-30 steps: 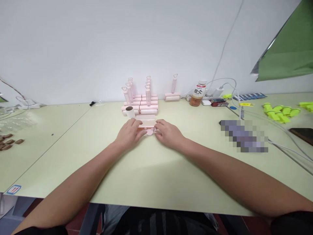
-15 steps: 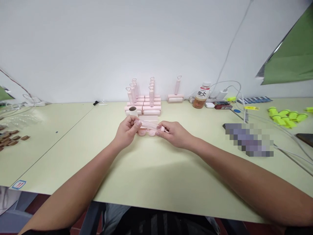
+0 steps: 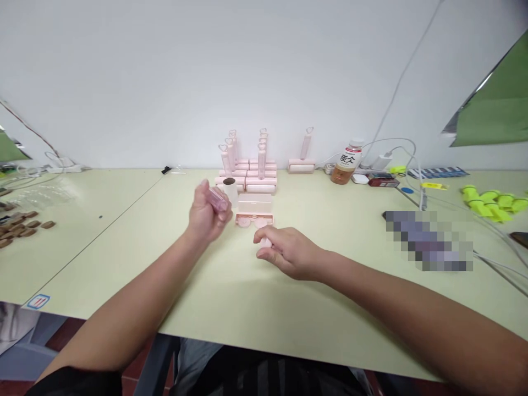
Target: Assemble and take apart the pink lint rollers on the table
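My left hand (image 3: 205, 215) is raised off the pale green table (image 3: 231, 286) and closed round a pink translucent tube (image 3: 218, 198). Lower and nearer me, my right hand (image 3: 285, 251) is pinched on a small pink piece (image 3: 266, 242) just above the table. Between and beyond the hands lies a flat pink holder (image 3: 254, 220) with two round pink pads, and a pale pink block (image 3: 254, 203) behind it. A paper roll with a dark core (image 3: 229, 187) stands just past my left hand.
Stacked pink lint rollers with heart-topped handles (image 3: 247, 170) stand by the wall, one apart (image 3: 302, 157). A drink bottle (image 3: 347, 161), chargers and cables lie at back right, yellow-green parts (image 3: 490, 199) at far right, brown pieces (image 3: 22, 227) at left.
The hands held one long clear pink piece between them; now they have come apart. My left hand lifted with the tube, my right hand drew back toward me with the small piece.
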